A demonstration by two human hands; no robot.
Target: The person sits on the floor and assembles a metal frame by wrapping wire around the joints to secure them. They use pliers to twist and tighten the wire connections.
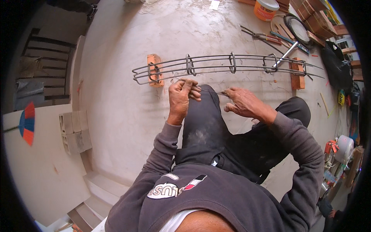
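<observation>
In front of me a long, narrow rebar cage [212, 71] with several stirrups lies across an orange brick [154, 62] at its left end and another brick [297, 80] towards its right end. My left hand [181, 96] is closed just below the cage, fingers pinching a thin wire [205, 90]. The wire stretches over my knee to my right hand [247, 103], whose curled fingers grip its other end. Something dark shows at these right fingertips, too small to make out. A silver metal tube [286, 55] leans against the cage near the right brick.
Long-handled cutters [266, 37], a coil of dark hose [297, 29] and an orange-and-white bucket [266, 9] sit at the far right. A black bag [338, 65] lies at the right. Grey blocks [74, 131] are stacked at the left, beside steps [100, 187].
</observation>
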